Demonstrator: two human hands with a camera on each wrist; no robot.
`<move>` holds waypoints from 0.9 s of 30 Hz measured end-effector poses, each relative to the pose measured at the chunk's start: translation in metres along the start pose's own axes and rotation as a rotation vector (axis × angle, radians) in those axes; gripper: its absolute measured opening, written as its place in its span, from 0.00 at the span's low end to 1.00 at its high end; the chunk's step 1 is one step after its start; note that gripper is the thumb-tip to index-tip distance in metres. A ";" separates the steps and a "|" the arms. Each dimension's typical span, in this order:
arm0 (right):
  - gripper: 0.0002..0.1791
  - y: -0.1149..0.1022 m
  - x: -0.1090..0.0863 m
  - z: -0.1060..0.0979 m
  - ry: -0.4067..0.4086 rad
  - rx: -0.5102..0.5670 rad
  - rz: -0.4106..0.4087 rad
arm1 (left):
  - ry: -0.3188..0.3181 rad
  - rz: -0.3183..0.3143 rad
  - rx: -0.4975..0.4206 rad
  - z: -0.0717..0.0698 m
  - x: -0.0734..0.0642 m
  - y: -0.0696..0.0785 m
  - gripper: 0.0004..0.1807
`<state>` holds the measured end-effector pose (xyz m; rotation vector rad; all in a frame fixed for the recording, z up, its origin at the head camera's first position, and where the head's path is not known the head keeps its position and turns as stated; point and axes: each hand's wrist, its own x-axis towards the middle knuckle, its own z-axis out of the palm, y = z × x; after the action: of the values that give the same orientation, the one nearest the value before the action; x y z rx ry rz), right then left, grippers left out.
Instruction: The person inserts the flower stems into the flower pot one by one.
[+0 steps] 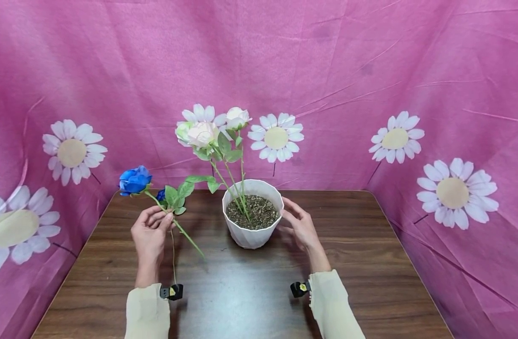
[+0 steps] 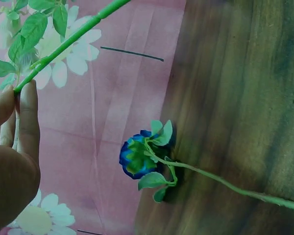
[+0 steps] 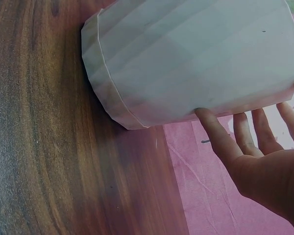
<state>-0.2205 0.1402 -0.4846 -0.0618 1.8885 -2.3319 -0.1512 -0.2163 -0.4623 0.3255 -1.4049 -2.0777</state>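
Between its thumb and fingers, my left hand [image 1: 149, 238] pinches the stem of a blue artificial rose [image 1: 134, 180]. The bloom points up and left, while the bare stem end slants down toward the table's middle. A second blue rose [image 2: 135, 155] lies on the table beyond that hand, mostly hidden in the head view. My right hand [image 1: 304, 231] touches the right side of a white faceted flowerpot [image 3: 196, 58], fingers extended along its wall and thumb near the rim. Dark soil [image 1: 259, 213] fills the pot. Pale roses [image 1: 203, 135] stand in it, leaning left.
The brown wood-grain table [image 1: 360, 282] carries the pot near its back middle. A pink cloth [image 1: 326, 56] printed with white daisies hangs behind and along both sides. A small black wrist camera [image 1: 174, 292] sits at the left cuff, another [image 1: 298, 289] at the right.
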 end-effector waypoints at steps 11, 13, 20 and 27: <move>0.27 -0.001 -0.001 0.001 0.003 0.011 -0.004 | 0.018 0.047 -0.043 0.010 0.003 0.009 0.17; 0.27 0.000 -0.001 0.001 0.007 0.014 -0.003 | 0.014 0.056 -0.036 0.011 0.003 0.011 0.17; 0.27 0.000 -0.001 0.001 0.005 0.012 -0.002 | 0.021 0.094 -0.051 0.019 0.006 0.017 0.17; 0.27 0.000 -0.002 0.001 0.006 0.009 -0.008 | 0.018 0.128 -0.089 0.032 0.007 0.025 0.17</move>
<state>-0.2182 0.1394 -0.4839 -0.0623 1.8837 -2.3484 -0.1649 -0.2031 -0.4254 0.2114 -1.2843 -2.0211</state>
